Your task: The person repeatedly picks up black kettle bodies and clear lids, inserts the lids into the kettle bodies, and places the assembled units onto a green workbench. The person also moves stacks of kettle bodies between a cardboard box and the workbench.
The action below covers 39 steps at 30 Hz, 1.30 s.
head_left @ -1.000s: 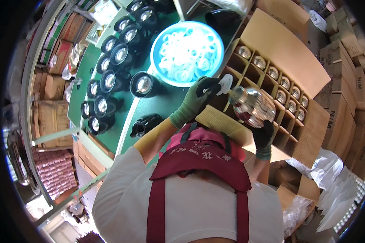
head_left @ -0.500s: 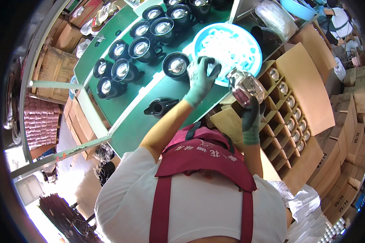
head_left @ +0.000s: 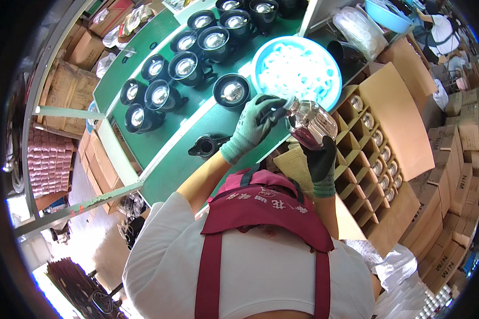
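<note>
My right hand (head_left: 321, 164), in a dark-palmed work glove, grips the base of a shiny silver glass flask liner (head_left: 315, 123), tilted with its neck toward the left. My left hand (head_left: 253, 125), gloved alike, is closed at the liner's mouth, its fingertips pinching a small whitish ring (head_left: 290, 102) there; the fingers partly hide it. Just beyond both hands a light-blue basin (head_left: 256, 72) holds many white rings. A black flask body (head_left: 232, 91) with a silver liner inside stands beyond my left hand. A black spouted part (head_left: 207, 145) lies on the green table nearer me.
Several black flask bodies (head_left: 185, 67) with silver liners stand on the green table (head_left: 170, 159) at the left and back. At the right, an open carton (head_left: 396, 114) with cardboard dividers holds several silver liners. Stacked cartons (head_left: 452, 196) line the far right.
My left hand has moved from the basin's near edge down to the liner's mouth. My right hand has brought the liner slightly left and nearer me, so the two now meet.
</note>
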Each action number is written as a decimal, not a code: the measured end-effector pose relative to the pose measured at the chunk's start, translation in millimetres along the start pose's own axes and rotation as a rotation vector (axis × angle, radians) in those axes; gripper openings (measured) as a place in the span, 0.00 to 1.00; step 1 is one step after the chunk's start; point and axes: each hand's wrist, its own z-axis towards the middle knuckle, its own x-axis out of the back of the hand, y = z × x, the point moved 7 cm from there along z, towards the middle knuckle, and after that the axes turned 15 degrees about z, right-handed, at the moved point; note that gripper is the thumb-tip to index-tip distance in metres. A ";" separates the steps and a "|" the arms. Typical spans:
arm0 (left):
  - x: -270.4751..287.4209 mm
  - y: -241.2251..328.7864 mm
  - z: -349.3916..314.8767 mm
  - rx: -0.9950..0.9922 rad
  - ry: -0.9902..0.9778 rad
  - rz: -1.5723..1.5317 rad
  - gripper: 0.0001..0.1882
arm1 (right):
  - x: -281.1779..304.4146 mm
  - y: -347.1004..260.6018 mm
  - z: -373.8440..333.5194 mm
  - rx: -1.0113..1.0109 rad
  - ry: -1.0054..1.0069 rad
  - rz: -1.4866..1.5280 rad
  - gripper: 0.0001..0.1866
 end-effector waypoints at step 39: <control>126.0 -122.6 -346.4 0.922 0.557 -0.697 0.20 | -104.9 220.4 -0.2 -0.479 -0.707 -0.998 0.30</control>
